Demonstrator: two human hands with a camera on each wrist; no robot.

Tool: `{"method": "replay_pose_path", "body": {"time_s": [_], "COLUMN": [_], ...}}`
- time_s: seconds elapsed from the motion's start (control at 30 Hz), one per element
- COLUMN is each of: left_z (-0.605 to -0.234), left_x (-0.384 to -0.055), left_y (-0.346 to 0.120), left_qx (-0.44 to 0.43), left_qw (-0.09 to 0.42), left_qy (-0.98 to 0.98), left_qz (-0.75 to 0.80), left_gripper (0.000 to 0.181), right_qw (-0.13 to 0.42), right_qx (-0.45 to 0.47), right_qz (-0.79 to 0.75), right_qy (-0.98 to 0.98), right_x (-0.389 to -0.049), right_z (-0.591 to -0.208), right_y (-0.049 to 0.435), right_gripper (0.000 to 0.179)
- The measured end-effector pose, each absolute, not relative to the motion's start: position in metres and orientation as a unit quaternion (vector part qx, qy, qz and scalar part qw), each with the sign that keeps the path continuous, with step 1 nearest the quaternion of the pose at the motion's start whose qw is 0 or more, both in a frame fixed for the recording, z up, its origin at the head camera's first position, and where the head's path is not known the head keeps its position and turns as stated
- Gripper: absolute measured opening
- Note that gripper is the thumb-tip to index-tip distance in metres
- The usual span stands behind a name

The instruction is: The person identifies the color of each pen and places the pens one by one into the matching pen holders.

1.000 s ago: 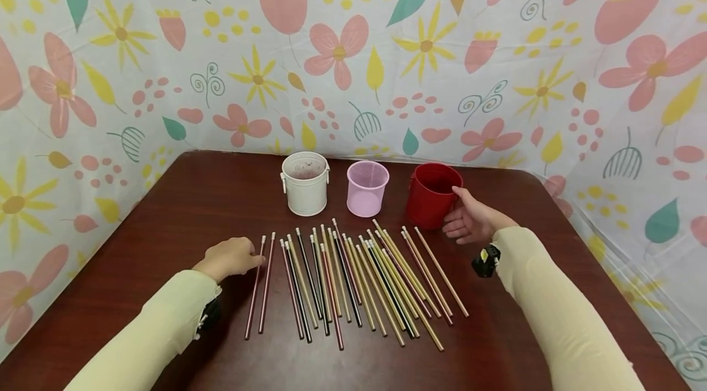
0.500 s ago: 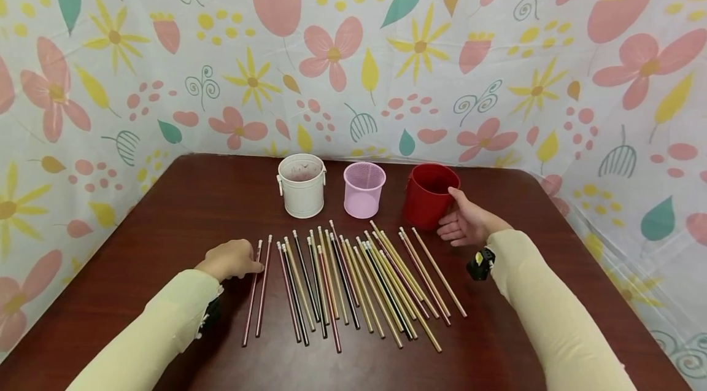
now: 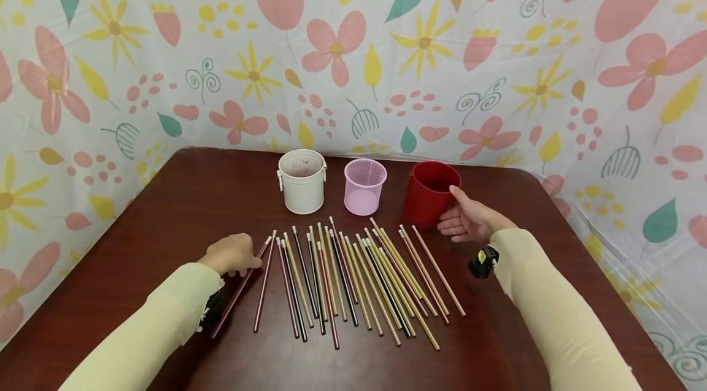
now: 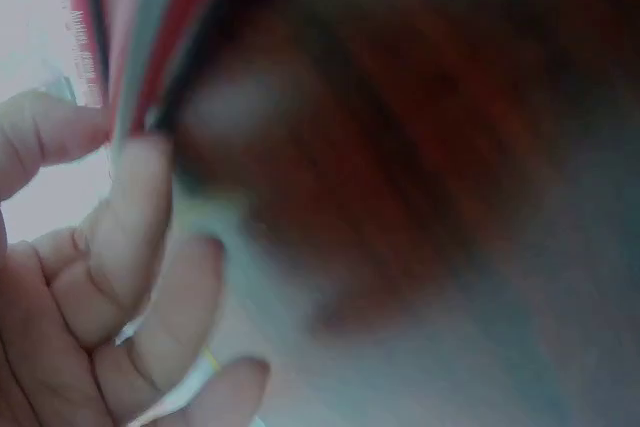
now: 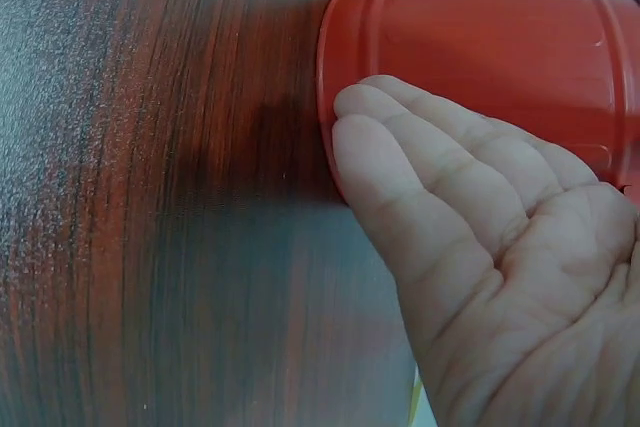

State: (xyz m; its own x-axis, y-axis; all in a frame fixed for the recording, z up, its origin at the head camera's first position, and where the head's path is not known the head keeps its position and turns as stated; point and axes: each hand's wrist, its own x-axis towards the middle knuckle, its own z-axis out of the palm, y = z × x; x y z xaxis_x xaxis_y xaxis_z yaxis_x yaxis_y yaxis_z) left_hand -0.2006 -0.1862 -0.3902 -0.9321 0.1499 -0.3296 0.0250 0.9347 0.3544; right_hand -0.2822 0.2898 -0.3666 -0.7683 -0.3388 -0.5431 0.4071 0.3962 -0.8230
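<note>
My left hand (image 3: pixel 232 254) pinches a dark red pencil (image 3: pixel 237 299) near its white eraser end, at the left of the pencil row. In the left wrist view, thumb and index fingertip meet on the red pencil (image 4: pixel 185 22), which is blurred close to the camera. Another dark red pencil (image 3: pixel 264 293) lies just right of it. At the right, my right hand (image 3: pixel 471 219) rests against the side of a red bucket (image 3: pixel 422 204), its thumb at the rim. The right wrist view shows its fingers fairly straight along the bucket wall (image 5: pixel 490 37).
Several dark red, black and gold pencils (image 3: pixel 381 293) lie side by side across the middle of the table (image 3: pixel 166 213). Behind them stand a white bucket (image 3: pixel 304 191) and a pink mesh cup (image 3: pixel 363 197). A flowered cloth (image 3: pixel 331 115) hangs at the back.
The left-hand pencil, nearly parallel to its neighbour before, now slants, its lower end swung left and its eraser end near the neighbour's. The right hand stays against the red bucket.
</note>
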Motion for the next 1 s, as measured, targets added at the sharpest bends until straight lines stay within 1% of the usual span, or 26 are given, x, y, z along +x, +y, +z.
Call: {"method": "replay_pose_path", "body": {"time_s": [0.13,0.27,0.33,0.47,0.53,0.6,0.7,0.83,0.9,1.0], "left_z": [-0.385,-0.376,-0.37,-0.357,-0.352,-0.349,-0.345,-0.341,-0.337,-0.331], "left_x": [-0.203,-0.206,-0.206,-0.205,-0.205,-0.204,-0.203,-0.204,-0.205,-0.209], "left_y": [-0.185,-0.185,-0.185,-0.184,-0.183,-0.181,-0.176,-0.167,-0.164,-0.159], "left_qx": [0.061,0.073,0.07,0.055,0.049,0.041,0.033,0.036,0.039,0.043], "left_qw": [0.16,0.111,0.094,0.074,0.054,0.016,-0.067,-0.177,-0.216,-0.259], "left_qy": [0.959,0.948,0.937,0.911,0.896,0.877,0.837,0.771,0.735,0.671], "left_qz": [0.227,0.289,0.328,0.402,0.439,0.479,0.542,0.611,0.641,0.693], "left_gripper": [0.024,0.012,0.008,0.016,0.022,0.029,0.038,0.038,0.037,0.037], "right_qw": [0.331,0.327,0.325,0.322,0.319,0.315,0.311,0.309,0.308,0.308], "right_qx": [0.028,0.03,0.03,0.03,0.031,0.032,0.035,0.036,0.034,0.036], "right_qz": [-0.55,-0.554,-0.556,-0.556,-0.553,-0.549,-0.544,-0.544,-0.544,-0.544], "right_qy": [0.766,0.765,0.765,0.765,0.769,0.773,0.779,0.78,0.78,0.78], "right_x": [-0.282,-0.282,-0.282,-0.282,-0.282,-0.281,-0.28,-0.28,-0.28,-0.281], "right_z": [-0.366,-0.367,-0.368,-0.369,-0.369,-0.368,-0.367,-0.366,-0.366,-0.365], "right_y": [0.289,0.289,0.289,0.289,0.289,0.288,0.288,0.288,0.288,0.288], "right_gripper": [0.103,0.103,0.103,0.103,0.103,0.102,0.101,0.1,0.099,0.099]}}
